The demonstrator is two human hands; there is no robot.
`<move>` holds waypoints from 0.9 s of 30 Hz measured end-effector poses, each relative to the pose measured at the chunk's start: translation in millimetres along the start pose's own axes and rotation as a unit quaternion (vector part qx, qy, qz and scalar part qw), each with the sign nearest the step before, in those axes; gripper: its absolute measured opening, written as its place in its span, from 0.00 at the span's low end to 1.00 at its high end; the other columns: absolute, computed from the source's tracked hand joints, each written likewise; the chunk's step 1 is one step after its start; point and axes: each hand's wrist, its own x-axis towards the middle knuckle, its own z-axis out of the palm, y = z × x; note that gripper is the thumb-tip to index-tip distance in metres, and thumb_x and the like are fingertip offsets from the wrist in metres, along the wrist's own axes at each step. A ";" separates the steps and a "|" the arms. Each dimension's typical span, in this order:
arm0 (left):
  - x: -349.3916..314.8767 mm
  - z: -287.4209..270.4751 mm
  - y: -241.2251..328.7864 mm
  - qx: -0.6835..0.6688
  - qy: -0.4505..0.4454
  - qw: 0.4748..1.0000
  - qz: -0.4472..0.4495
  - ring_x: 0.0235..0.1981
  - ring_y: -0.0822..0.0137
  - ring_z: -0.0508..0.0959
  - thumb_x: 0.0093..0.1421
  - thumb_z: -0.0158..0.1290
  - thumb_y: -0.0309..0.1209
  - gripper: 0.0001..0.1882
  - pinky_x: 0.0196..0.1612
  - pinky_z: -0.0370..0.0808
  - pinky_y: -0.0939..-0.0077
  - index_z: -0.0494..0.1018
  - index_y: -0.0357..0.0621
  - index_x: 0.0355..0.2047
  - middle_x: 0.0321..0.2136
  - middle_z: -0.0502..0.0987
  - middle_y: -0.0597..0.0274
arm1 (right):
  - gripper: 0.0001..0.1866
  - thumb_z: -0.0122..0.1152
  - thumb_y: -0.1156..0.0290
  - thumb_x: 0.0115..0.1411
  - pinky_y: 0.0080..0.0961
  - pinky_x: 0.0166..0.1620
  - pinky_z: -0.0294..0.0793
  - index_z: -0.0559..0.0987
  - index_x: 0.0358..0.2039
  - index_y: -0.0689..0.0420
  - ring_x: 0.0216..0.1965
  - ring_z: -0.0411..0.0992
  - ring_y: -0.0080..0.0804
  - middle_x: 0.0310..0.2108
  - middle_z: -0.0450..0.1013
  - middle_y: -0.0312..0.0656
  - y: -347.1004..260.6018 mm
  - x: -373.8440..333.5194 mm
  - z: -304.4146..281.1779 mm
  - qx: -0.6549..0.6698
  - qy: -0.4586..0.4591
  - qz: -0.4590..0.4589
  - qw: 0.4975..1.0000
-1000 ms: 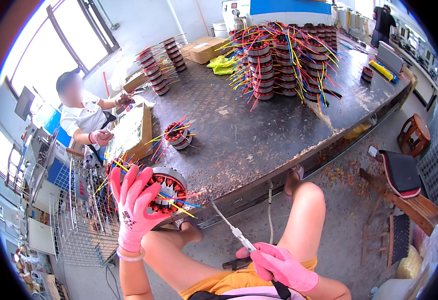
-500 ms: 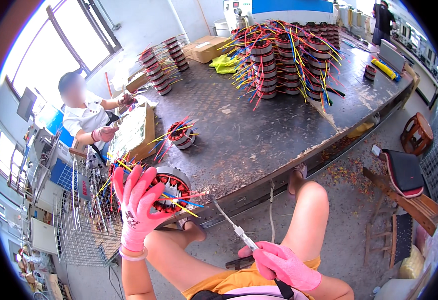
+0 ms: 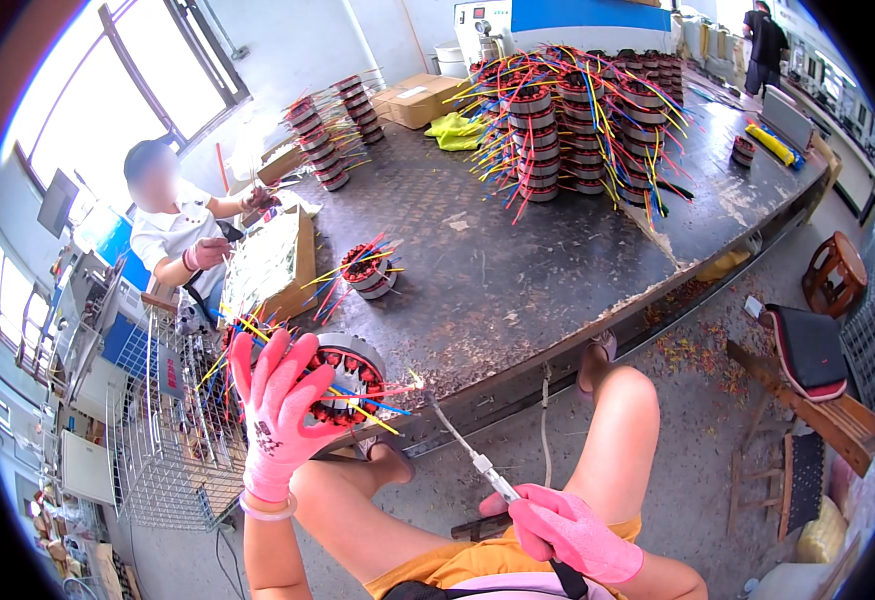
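A motor stator (image 3: 355,356) with a grey steel ring and red windings stands tilted at the table's near left edge. Blue, yellow and red wires stick out of it. My left hand (image 3: 280,425), in a pink glove, holds its left side, fingers spread upward and thumb across the lower front. My right hand (image 3: 568,530), also in a pink glove, closes round the handle of a thin torch (image 3: 482,464) with a metal tube. The tube's tip points at the stator's red wire, where a small bright flame (image 3: 416,381) shows. Another wired stator (image 3: 369,272) sits just beyond.
Tall stacks of wired stators (image 3: 533,140) stand on the dark worn table (image 3: 448,270). A wire cart (image 3: 168,440) is at left. Across the table's left end, a person (image 3: 173,225) in gloves works over an open carton (image 3: 293,270). A stool (image 3: 836,270) stands at right.
A bright flame now shows at the red wire's end, near the torch tip. My hands keep nearly the same places. The person at left has shifted their hands slightly.
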 end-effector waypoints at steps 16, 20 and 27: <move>-0.3 3.3 1.4 -0.020 0.016 1.000 -0.018 0.59 0.47 0.70 0.34 0.72 0.39 0.32 0.65 0.54 0.34 0.73 0.47 0.42 0.54 0.74 0.56 | 0.21 0.46 0.62 0.71 0.15 0.24 0.50 0.70 0.57 0.64 0.19 0.53 0.13 0.17 0.60 0.26 -0.1 -1.8 -0.5 0.019 -0.004 -0.006 1.000; 3.9 2.9 7.3 -0.068 0.028 0.997 -0.037 0.61 0.45 0.67 0.36 0.73 0.43 0.37 0.65 0.53 0.34 0.69 0.46 0.45 0.54 0.73 0.54 | 0.22 0.46 0.62 0.71 0.15 0.24 0.50 0.70 0.57 0.66 0.19 0.53 0.13 0.17 0.60 0.26 0.8 -3.4 -8.7 0.008 0.017 -0.044 0.999; 15.6 4.8 17.7 -0.167 0.074 0.980 -0.074 0.58 0.45 0.70 0.33 0.73 0.54 0.41 0.66 0.53 0.34 0.70 0.46 0.44 0.51 0.74 0.53 | 0.21 0.42 0.60 0.72 0.14 0.16 0.48 0.72 0.56 0.61 0.14 0.53 0.15 0.15 0.57 0.28 0.3 0.8 -24.1 0.055 0.104 -0.106 0.987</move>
